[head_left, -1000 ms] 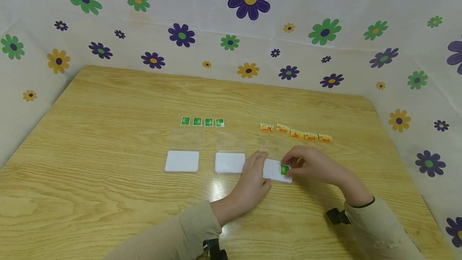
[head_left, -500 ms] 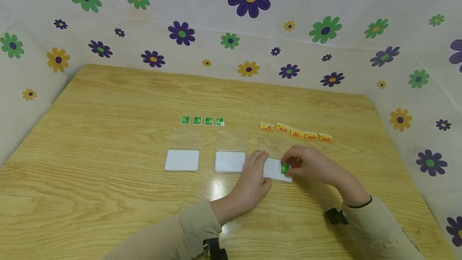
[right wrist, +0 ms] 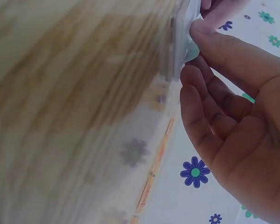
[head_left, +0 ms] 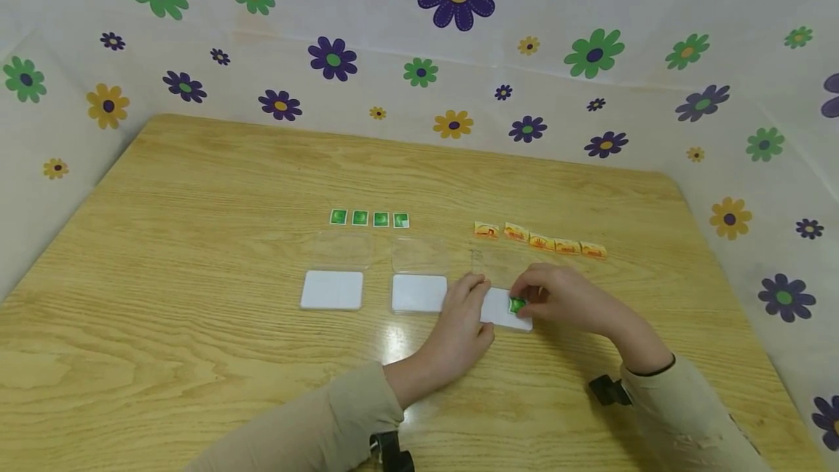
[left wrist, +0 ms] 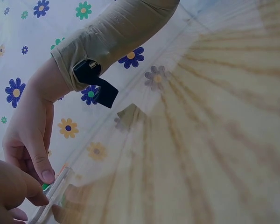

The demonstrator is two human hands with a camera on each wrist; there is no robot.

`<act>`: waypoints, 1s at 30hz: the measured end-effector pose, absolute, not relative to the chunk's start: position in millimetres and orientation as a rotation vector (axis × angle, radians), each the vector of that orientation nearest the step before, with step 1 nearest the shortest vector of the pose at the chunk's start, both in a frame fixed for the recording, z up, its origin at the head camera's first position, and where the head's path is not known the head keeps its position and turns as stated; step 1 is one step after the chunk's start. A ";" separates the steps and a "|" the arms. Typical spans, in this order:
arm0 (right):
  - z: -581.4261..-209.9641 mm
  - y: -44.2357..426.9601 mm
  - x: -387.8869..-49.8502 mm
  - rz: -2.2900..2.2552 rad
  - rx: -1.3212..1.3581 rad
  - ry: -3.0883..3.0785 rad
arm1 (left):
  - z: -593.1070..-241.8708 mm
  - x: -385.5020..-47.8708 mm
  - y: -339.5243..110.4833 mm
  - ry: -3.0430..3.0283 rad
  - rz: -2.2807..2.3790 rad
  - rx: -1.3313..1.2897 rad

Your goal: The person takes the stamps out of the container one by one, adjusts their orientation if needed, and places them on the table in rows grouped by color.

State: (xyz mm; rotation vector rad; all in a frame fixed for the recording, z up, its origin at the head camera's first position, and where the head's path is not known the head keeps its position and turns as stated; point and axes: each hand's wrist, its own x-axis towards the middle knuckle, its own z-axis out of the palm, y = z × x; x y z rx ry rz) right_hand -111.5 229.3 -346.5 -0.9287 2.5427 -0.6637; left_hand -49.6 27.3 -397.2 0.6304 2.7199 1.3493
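Under my left hand, whose fingers lie extended, is the left part of the rightmost white rectangular block, flat on the table. My right hand pinches a small green stamp with a pale border between thumb and fingers, over the right part of that block. Seen from the right wrist, the stamp looks bent, its pale side against the block's clear edge. The thumb covers part of it. From the left wrist, only a sliver of green stamp shows beside the right thumb.
Two more white blocks lie to the left. Behind the blocks are clear lids, hard to make out against the wood table. Farther back sit a row of several green stamps and a row of several orange-yellow stamps.
Less of the green stamp's face shows in the head view now, and it looks more tilted or bent in the right fingers. The left hand has stayed in place.
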 end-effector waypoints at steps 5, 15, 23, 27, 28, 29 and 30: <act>-343.2 223.7 -115.5 -0.650 -0.977 2.565 | -397.5 -50.4 27.4 2.725 1.357 0.631; -328.6 205.4 -128.9 -0.655 -0.926 2.634 | -396.7 -50.2 27.0 2.724 1.370 0.630; -324.2 185.8 -149.7 -0.692 -1.019 2.637 | -397.3 -50.0 26.6 2.752 1.346 0.656; -323.1 174.3 -164.7 -0.691 -1.035 2.642 | -398.0 -50.1 26.7 2.753 1.350 0.655; -323.0 171.5 -168.5 -0.694 -1.037 2.641 | -398.2 -50.2 26.8 2.749 1.358 0.656; -322.9 168.8 -172.4 -0.693 -1.037 2.636 | -398.2 -50.2 26.9 2.749 1.357 0.653; -323.0 165.8 -176.4 -0.692 -1.034 2.630 | -398.1 -50.2 27.1 2.749 1.358 0.651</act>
